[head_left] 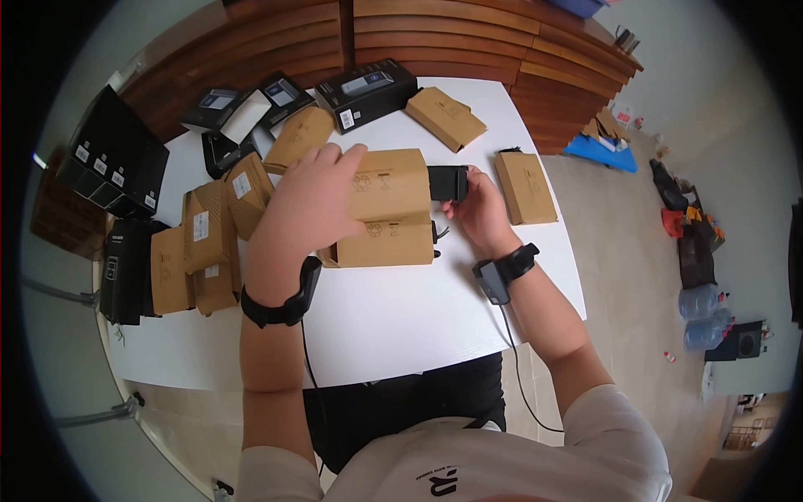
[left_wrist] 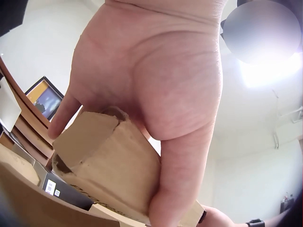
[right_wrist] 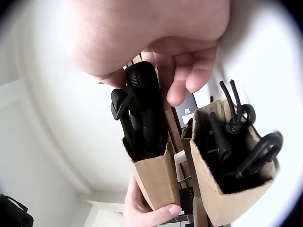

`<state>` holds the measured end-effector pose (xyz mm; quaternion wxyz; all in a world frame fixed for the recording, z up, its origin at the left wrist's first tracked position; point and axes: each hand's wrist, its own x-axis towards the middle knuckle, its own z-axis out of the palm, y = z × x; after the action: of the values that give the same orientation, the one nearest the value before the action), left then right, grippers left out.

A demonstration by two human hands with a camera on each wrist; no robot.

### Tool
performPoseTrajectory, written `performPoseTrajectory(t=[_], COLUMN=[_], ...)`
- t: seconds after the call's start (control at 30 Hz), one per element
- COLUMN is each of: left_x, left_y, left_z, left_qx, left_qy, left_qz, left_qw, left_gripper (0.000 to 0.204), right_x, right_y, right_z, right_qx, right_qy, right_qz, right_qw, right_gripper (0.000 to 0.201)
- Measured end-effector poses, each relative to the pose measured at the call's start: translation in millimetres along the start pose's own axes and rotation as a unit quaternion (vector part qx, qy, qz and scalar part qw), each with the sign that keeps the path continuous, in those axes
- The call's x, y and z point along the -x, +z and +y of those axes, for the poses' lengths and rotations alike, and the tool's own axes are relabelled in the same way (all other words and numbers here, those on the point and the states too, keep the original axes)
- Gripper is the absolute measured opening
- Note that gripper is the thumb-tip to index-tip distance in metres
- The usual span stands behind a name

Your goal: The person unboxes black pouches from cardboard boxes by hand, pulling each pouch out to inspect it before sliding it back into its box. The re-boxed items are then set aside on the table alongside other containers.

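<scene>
My left hand [head_left: 305, 209] grips a brown cardboard box [head_left: 393, 180] from its closed end, thumb and fingers spread along opposite sides. From the box's open right end sticks out a black object with a strap and buckle [right_wrist: 144, 87]. Between thumb and fingers, my right hand [head_left: 485, 213] pinches the outer end of that black object; its inner part is hidden in the box. A second brown box [right_wrist: 227, 198] lies right beside the first, nearer my body. Black cords and loops [right_wrist: 258, 151] poke out of its open end.
A brown box [head_left: 527, 188] lies to the right and another [head_left: 447, 117] at the back. Several brown boxes [head_left: 209, 222] are piled on the left. Black printed boxes [head_left: 368, 92] stand along the back and left of the white table [head_left: 401, 318]. A wooden cabinet [head_left: 443, 42] is behind.
</scene>
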<state>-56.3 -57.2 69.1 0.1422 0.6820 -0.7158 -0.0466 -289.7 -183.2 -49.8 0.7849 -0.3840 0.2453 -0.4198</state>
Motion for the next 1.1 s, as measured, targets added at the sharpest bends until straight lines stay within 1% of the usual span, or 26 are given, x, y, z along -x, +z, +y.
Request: performPoseTrajectory(t=[0.03, 0.1, 0.13, 0.2, 0.23, 0.27, 0.33, 0.37, 0.4, 0.43, 0.47, 0.53, 0.6, 0.7, 0.77, 0.8, 0.87, 0.9, 0.93, 0.97, 1.0, 1.1], left_x=[-1, -1, 0, 0, 0, 0, 2, 2, 3, 4, 4, 5, 6, 7, 4, 4, 4, 4, 4, 2, 1, -3], left_y=[-1, -3, -4, -5, -5, -6, -8, -10, -11, -12, -13, -15, -17, -18, -14, -11, -10, -9, -7, -5, -3, 9], left_z=[0, 0, -1, -3, -4, -4, -5, -5, -5, -7, -11, -15, -18, -16, -16, -15, -8, -4, -1, 2, 5, 14], left_qx=[0.002, -0.012, -0.010, -0.019, -0.018, -0.014, -0.011, -0.009, -0.008, -0.010, -0.007, -0.005, -0.021, -0.008, 0.005, 0.020, 0.030, 0.040, 0.041, 0.033, 0.025, 0.010], left_qy=[0.001, -0.025, -0.026, -0.036, -0.036, -0.046, -0.055, -0.072, -0.089, -0.089, -0.096, -0.100, -0.108, -0.095, -0.082, -0.068, -0.059, -0.050, -0.050, -0.030, -0.010, 0.007], left_qz=[-0.005, -0.020, -0.024, -0.025, -0.027, -0.031, -0.035, -0.029, -0.022, -0.023, -0.017, -0.012, -0.029, -0.023, -0.033, -0.042, -0.053, -0.061, -0.064, -0.070, -0.076, -0.066], left_qw=[1.000, 0.999, 0.999, 0.999, 0.999, 0.998, 0.998, 0.997, 0.996, 0.996, 0.995, 0.995, 0.994, 0.995, 0.996, 0.997, 0.996, 0.996, 0.996, 0.997, 0.997, 0.998], left_gripper=[0.085, 0.086, 0.086, 0.088, 0.088, 0.089, 0.091, 0.091, 0.092, 0.092, 0.093, 0.093, 0.095, 0.093, 0.093, 0.093, 0.092, 0.092, 0.092, 0.091, 0.090, 0.089], right_x=[2, 4, 6, 9, 12, 13, 12, 9, 5, 1, -2, -5, -6, -4, 2, 3, 6, 7, 9, 10, 10, 7], right_y=[4, 4, 5, 11, 16, 16, 16, 14, 9, 3, -2, -8, -9, -6, 4, 5, 6, 7, 9, 10, 9, 7], right_z=[-4, -5, -3, 1, 1, 1, 0, 0, -1, -2, -3, -6, -7, -5, -6, -6, -4, -4, -4, -3, 0, 4], right_qx=[0.001, 0.008, 0.007, 0.087, 0.134, 0.134, 0.185, 0.184, 0.130, 0.075, 0.074, -0.019, -0.031, -0.007, 0.067, 0.066, 0.070, 0.070, 0.101, 0.131, 0.131, 0.142], right_qy=[0.016, 0.043, 0.046, 0.006, 0.015, 0.017, 0.002, 0.002, -0.003, -0.008, -0.009, 0.014, 0.015, 0.012, -0.004, -0.003, -0.007, -0.005, -0.001, 0.003, 0.005, -0.006], right_qz=[-0.003, -0.021, -0.018, -0.042, -0.028, -0.028, -0.002, -0.002, 0.030, 0.062, 0.063, 0.082, 0.089, 0.069, 0.059, 0.060, 0.006, 0.007, -0.004, -0.015, -0.014, -0.002], right_qw=[1.000, 0.999, 0.999, 0.995, 0.990, 0.990, 0.983, 0.983, 0.991, 0.995, 0.995, 0.996, 0.995, 0.998, 0.996, 0.996, 0.997, 0.998, 0.995, 0.991, 0.991, 0.990], right_gripper=[0.027, 0.036, 0.036, 0.036, 0.038, 0.038, 0.037, 0.037, 0.034, 0.033, 0.033, 0.026, 0.026, 0.025, 0.025, 0.025, 0.028, 0.028, 0.031, 0.034, 0.034, 0.036])
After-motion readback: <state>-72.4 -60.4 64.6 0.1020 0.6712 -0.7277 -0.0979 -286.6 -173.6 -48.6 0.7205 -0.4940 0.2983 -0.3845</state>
